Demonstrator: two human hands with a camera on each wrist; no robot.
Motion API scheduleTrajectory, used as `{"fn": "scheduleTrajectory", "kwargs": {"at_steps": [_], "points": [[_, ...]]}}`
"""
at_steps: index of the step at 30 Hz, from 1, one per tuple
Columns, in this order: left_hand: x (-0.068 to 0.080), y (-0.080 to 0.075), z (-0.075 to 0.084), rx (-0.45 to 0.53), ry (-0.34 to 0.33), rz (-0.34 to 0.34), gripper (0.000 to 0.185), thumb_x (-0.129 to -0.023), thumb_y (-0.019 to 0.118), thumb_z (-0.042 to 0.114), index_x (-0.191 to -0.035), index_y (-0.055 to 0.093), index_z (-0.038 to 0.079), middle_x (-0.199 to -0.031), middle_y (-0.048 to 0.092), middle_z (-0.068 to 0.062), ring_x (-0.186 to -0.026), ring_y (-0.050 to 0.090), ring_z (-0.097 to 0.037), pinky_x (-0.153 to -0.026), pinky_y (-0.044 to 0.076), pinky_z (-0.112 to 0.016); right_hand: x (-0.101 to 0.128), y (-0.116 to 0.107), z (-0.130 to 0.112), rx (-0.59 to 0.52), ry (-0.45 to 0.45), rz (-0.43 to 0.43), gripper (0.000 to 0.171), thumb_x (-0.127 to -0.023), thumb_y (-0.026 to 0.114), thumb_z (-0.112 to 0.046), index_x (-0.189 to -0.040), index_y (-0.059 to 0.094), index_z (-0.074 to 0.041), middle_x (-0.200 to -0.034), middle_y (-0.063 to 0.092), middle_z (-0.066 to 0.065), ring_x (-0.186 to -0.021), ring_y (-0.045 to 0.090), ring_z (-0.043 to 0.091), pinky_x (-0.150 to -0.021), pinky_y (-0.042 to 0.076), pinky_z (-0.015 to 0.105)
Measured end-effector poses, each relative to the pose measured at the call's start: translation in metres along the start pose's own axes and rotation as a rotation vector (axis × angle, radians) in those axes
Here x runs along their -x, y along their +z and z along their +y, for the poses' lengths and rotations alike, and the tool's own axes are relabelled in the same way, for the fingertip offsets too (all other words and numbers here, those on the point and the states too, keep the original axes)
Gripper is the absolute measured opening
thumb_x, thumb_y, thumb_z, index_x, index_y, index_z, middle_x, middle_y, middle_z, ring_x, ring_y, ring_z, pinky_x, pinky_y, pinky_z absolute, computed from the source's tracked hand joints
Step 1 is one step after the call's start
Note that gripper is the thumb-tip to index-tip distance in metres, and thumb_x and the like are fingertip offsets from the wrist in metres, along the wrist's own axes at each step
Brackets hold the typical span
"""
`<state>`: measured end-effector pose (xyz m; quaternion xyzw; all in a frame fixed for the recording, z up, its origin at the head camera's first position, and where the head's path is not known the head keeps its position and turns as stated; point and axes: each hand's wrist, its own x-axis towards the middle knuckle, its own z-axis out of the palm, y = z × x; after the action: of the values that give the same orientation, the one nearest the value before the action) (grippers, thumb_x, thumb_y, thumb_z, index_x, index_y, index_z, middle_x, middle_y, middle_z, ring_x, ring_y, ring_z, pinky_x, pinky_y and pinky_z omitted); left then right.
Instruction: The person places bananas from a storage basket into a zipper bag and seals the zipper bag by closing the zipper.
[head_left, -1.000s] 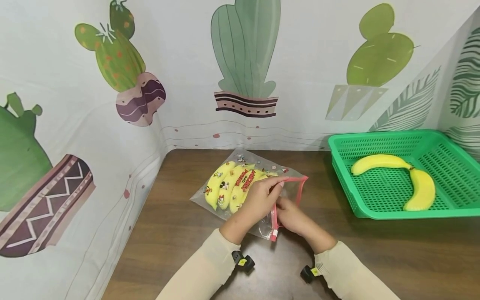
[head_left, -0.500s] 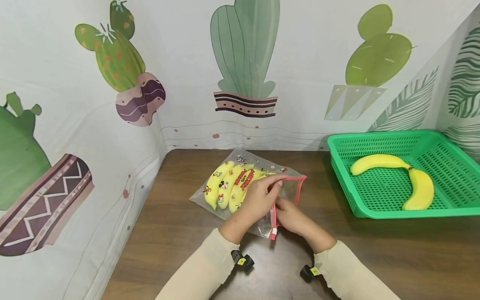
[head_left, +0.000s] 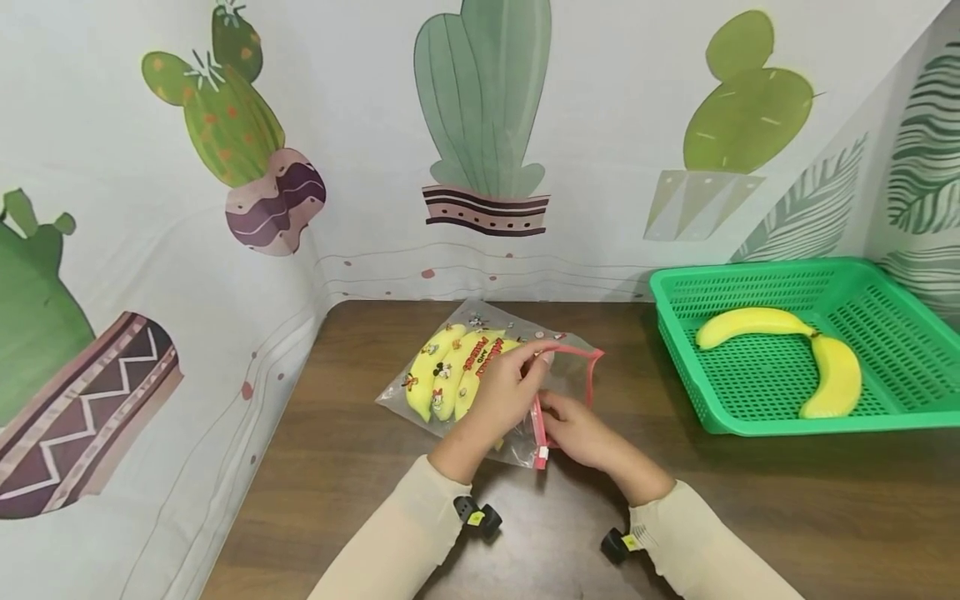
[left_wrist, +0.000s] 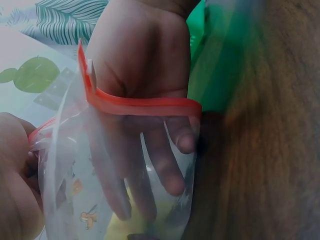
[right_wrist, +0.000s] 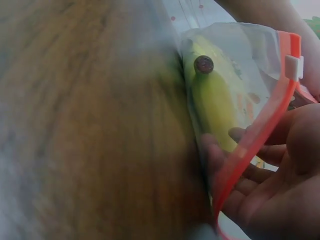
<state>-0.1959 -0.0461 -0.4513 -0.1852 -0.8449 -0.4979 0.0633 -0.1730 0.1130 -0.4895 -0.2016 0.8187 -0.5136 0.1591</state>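
Observation:
A clear zip bag [head_left: 480, 310] with a red-edged mouth and cartoon print lies on the table, with several yellow bananas [head_left: 431, 367] inside. My left hand [head_left: 506, 392] pinches the upper side of its mouth between thumb and fingers. Through that mouth reaches my right hand [head_left: 581, 429], partly hidden in the head view. Seen through the plastic in the left wrist view, the right hand's fingers [left_wrist: 162, 160] are spread and fairly straight. In the right wrist view they lie near a banana [right_wrist: 215, 105] with a brown end. A white slider [head_left: 543, 452] sits at the mouth's near corner.
A green perforated basket [head_left: 750, 429] stands on the right of the wooden table [head_left: 322, 467]. It holds two bananas, one curved along the back [head_left: 750, 325] and one to the right [head_left: 836, 379], touching at their ends. A cactus-print cloth [head_left: 360, 167] hangs behind.
The head view has shifted slightly. My left hand and the bag's mouth have moved a little left and up. My right hand stays at the mouth, and the basket's bananas lie as before.

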Motion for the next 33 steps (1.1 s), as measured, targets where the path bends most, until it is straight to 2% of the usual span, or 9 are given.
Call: {"fn": "scheduleTrajectory", "kwargs": {"at_steps": [5,8,13,23,27,29,33], "points": [[-0.001,-0.004,-0.001,0.025,-0.011,0.005,0.030,-0.104,0.053,0.023,-0.130,0.069,0.021,-0.065,0.048,0.002,-0.054,0.039,-0.007,-0.049,0.033,-0.022,0.001,-0.003,-0.002,0.032,-0.049,0.009,0.027,-0.103,0.053,-0.012,-0.125,0.064,-0.001,-0.115,0.067,0.014,-0.089,0.062,0.011,-0.074,0.054,0.022],[-0.001,-0.005,-0.001,0.026,-0.006,0.015,0.030,-0.103,0.053,0.021,-0.128,0.070,0.022,-0.067,0.048,0.002,-0.055,0.039,-0.007,-0.051,0.034,-0.022,0.001,-0.005,-0.003,0.038,-0.065,0.021,0.026,-0.102,0.055,-0.012,-0.124,0.065,-0.002,-0.118,0.067,0.016,-0.092,0.063,0.012,-0.075,0.055,0.023],[-0.002,-0.007,-0.002,0.027,0.004,0.027,0.029,-0.103,0.053,0.021,-0.127,0.070,0.023,-0.068,0.049,0.002,-0.055,0.040,-0.007,-0.051,0.035,-0.022,0.004,-0.009,-0.009,-0.040,-0.041,0.015,0.026,-0.100,0.053,-0.008,-0.124,0.063,-0.001,-0.125,0.059,0.021,-0.093,0.067,0.017,-0.071,0.060,0.026],[-0.004,-0.010,-0.003,0.005,0.010,0.079,0.028,-0.102,0.055,0.019,-0.124,0.072,0.019,-0.069,0.054,0.003,-0.057,0.045,-0.007,-0.051,0.038,-0.021,0.010,-0.023,-0.024,0.045,-0.093,0.036,0.027,-0.103,0.056,-0.017,-0.128,0.063,-0.012,-0.126,0.066,0.011,-0.105,0.071,0.026,-0.086,0.057,0.030],[-0.005,-0.012,-0.004,0.014,0.005,0.079,0.028,-0.102,0.054,0.018,-0.124,0.071,0.018,-0.067,0.052,0.003,-0.056,0.044,-0.008,-0.051,0.037,-0.021,0.015,-0.030,-0.032,0.067,-0.076,0.052,0.029,-0.103,0.057,-0.018,-0.130,0.063,-0.013,-0.127,0.068,0.011,-0.104,0.069,0.031,-0.081,0.055,0.031],[-0.005,-0.013,-0.004,0.017,0.003,0.078,0.028,-0.102,0.054,0.019,-0.124,0.071,0.017,-0.067,0.052,0.003,-0.055,0.044,-0.008,-0.050,0.037,-0.021,0.016,-0.034,-0.036,0.069,-0.069,0.067,0.029,-0.102,0.057,-0.017,-0.131,0.063,-0.012,-0.127,0.068,0.012,-0.097,0.069,0.034,-0.075,0.057,0.034],[-0.006,-0.014,-0.004,0.019,0.004,0.077,0.028,-0.103,0.053,0.020,-0.124,0.070,0.018,-0.068,0.051,0.003,-0.055,0.044,-0.008,-0.050,0.037,-0.021,0.019,-0.040,-0.041,0.099,-0.075,0.118,0.029,-0.101,0.057,-0.016,-0.129,0.064,-0.013,-0.124,0.070,0.010,-0.097,0.069,0.034,-0.077,0.057,0.034]]}}
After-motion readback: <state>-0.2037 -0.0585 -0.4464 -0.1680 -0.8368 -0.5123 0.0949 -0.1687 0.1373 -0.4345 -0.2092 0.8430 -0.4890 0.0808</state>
